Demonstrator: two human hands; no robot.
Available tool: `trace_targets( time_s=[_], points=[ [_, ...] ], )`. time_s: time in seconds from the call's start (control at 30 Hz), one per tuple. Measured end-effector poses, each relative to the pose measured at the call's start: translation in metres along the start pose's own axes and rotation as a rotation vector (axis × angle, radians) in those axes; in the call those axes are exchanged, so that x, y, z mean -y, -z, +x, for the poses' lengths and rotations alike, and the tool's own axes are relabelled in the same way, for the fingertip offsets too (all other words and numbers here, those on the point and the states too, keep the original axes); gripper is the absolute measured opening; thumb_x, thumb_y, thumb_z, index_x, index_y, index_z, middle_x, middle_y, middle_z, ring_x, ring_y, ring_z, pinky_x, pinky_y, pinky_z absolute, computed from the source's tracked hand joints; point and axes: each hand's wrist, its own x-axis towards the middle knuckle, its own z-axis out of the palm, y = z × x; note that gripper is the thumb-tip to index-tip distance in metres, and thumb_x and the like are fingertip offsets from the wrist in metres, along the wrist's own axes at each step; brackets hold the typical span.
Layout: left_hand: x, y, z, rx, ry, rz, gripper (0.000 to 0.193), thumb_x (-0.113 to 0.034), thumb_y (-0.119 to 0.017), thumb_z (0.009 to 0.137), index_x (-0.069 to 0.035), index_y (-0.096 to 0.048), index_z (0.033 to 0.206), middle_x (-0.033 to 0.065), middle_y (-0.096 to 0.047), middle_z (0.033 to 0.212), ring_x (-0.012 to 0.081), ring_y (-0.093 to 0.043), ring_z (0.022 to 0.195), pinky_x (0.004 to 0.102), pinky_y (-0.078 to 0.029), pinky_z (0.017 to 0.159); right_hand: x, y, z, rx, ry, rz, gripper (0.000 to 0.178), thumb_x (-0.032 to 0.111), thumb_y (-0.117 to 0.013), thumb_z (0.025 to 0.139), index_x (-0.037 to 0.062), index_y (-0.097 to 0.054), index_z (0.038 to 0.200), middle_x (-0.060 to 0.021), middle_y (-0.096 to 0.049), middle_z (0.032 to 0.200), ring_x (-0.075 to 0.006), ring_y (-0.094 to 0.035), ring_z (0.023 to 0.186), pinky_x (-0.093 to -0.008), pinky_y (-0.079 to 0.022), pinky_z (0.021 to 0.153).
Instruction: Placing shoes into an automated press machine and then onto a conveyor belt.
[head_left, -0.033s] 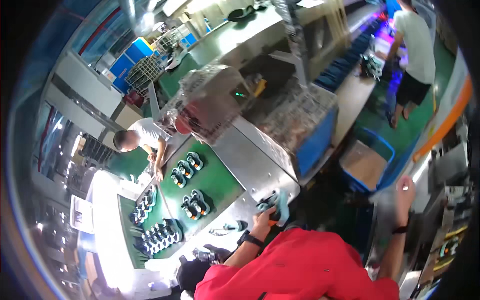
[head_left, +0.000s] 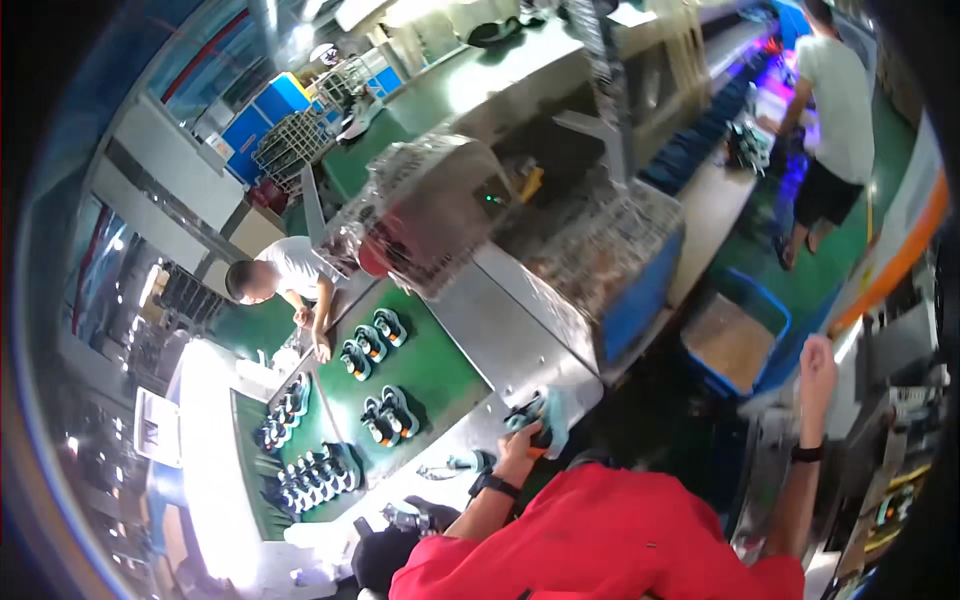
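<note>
My left hand, a dark watch on its wrist, is closed on a light teal sneaker with an orange patch, at the edge of the metal table. My right hand is raised well out to the right, away from the table. Its fingers look curled in; anything inside them is too small to make out. On the table just left of the held sneaker lies a pale, flat shoe-like piece. Beyond it, a group of sneakers stands on the green work surface.
More sneakers form a row nearer the left. A plastic-wrapped machine stands ahead. A co-worker leans on the table's far left side. Another person stands at a line at the far right. A blue bin sits on the right.
The whole view has shifted slightly. My right hand has turned a little and sits slightly higher. My left hand still grips the sneaker.
</note>
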Motion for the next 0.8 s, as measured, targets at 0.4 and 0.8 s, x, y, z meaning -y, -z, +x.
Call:
trace_targets(
  time_s=[0.4, 0.8],
  points=[
    [-0.196, 0.139, 0.302, -0.432, -0.333, -0.195, 0.031, -0.002, -0.074, 0.062, 0.010, -0.054, 0.083, 0.0151, -0.061, 0.082, 0.0256, -0.064, 0.068, 0.0386, -0.054, 0.055, 0.542, -0.337, 0.216, 0.296, 1.543, -0.287, 0.050, -0.004, -0.065, 0.073, 0.0052, -0.057, 0.121, -0.0145, -0.058, 0.123, -0.0341, -0.055, 0.116, -0.0392, -0.044, 0.100],
    [-0.315, 0.160, 0.498, -0.912, -0.650, 0.704, 0.063, -0.012, -0.066, 0.081, 0.003, -0.034, 0.133, 0.0249, -0.056, 0.111, 0.0419, -0.060, 0.099, 0.0485, -0.051, 0.082, 0.727, -0.660, 0.180, 0.345, 1.945, -0.877, 0.085, 0.002, -0.072, 0.066, 0.0064, -0.036, 0.143, -0.0145, -0.038, 0.148, -0.0324, -0.032, 0.140, -0.0402, -0.026, 0.118]
  ],
)
